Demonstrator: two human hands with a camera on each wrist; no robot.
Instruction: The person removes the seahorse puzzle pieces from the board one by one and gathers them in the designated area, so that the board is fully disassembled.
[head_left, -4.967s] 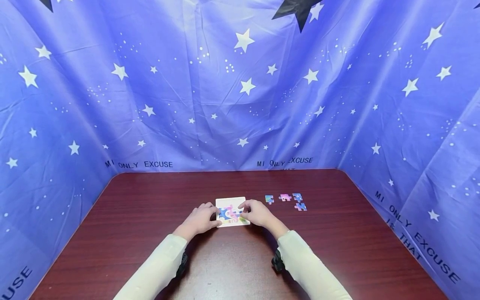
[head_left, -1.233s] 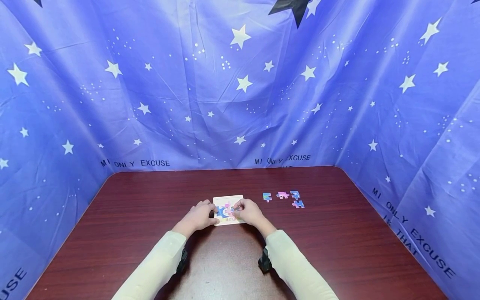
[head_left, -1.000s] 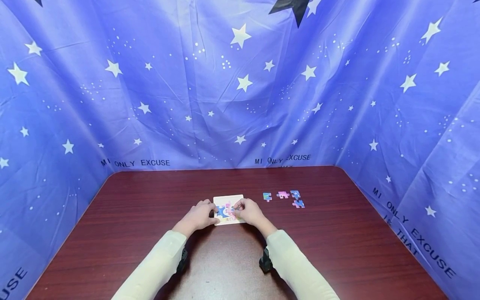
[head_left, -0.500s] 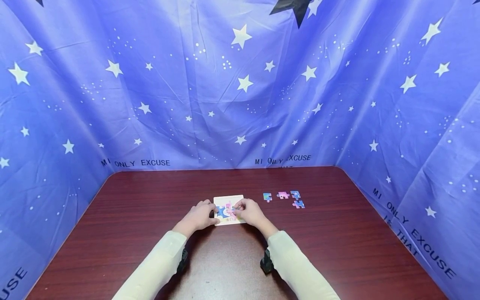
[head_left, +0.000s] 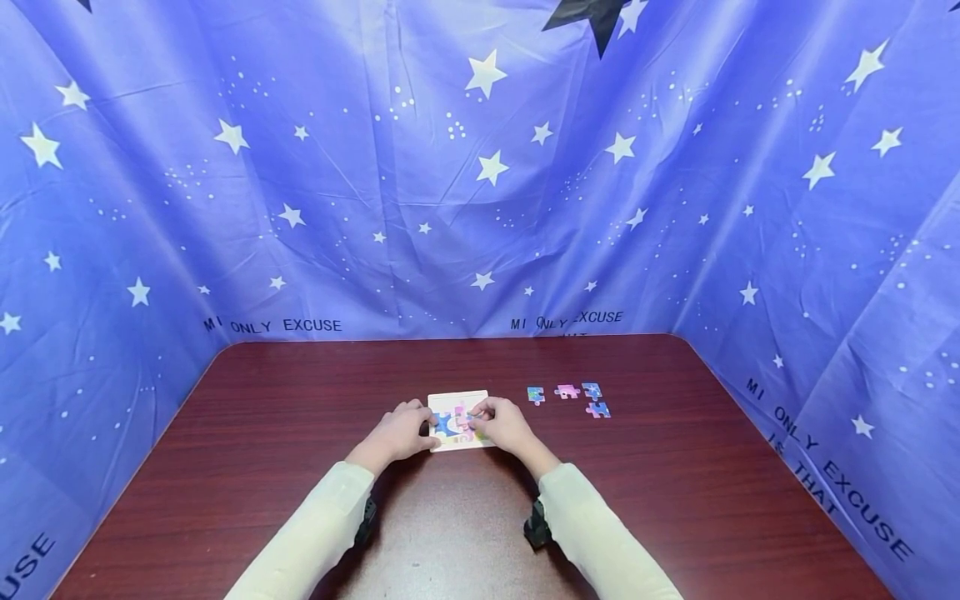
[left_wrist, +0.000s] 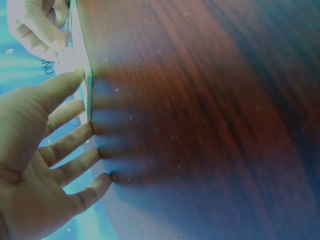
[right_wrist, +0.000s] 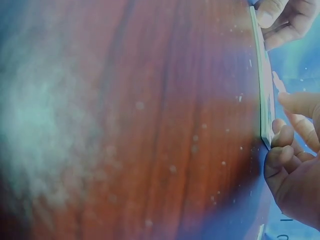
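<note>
A white-framed jigsaw board [head_left: 459, 397] lies on the table in the head view, partly filled with blue and pink pieces. Along its left edge rests my left hand [head_left: 393, 432]. In the left wrist view the thumb touches the board's edge and the spread, fairly straight fingers [left_wrist: 75, 165] reach down beside it to the tabletop. Over the board's right part, my right hand [head_left: 504, 425] pinches a small puzzle piece [head_left: 471, 417] between thumb and index finger. Most of that piece is hidden by the fingers. The right wrist view shows this hand [right_wrist: 300, 170] low at the board's edge.
Several loose jigsaw pieces lie right of the board: a blue-green one [head_left: 535, 396], a pink one [head_left: 567, 392] and blue ones [head_left: 597, 409]. The brown wooden table [head_left: 300, 383] ends at a blue star-patterned curtain [head_left: 420, 275] at the back and sides.
Since the earliest frame, my right hand has moved slightly left over the board, then a touch right within the last half second. My left hand and the loose pieces keep their places.
</note>
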